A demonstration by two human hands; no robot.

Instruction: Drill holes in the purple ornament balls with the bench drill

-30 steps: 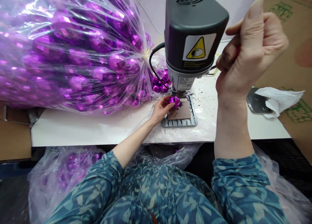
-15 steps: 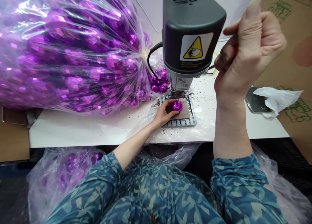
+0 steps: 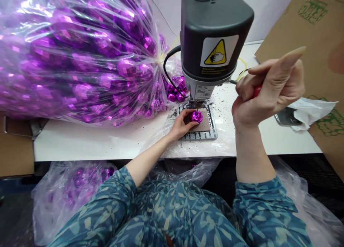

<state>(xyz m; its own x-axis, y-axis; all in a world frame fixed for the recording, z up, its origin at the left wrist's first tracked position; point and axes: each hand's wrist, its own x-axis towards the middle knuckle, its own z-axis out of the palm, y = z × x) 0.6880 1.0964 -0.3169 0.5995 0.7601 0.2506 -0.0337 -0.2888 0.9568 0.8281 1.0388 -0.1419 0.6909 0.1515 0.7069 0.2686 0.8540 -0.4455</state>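
left hand [image 3: 180, 127] pinching purple ball [image 3: 197, 117] | right hand [image 3: 270, 91] wrapped round red handle [image 3: 257, 91], mostly hidden | bag [image 3: 80, 66] cropped left

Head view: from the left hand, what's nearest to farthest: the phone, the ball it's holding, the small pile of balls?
1. Ball: in the left hand.
2. Small pile of balls: farther back, by the big bag.
3. Phone: off to the right.
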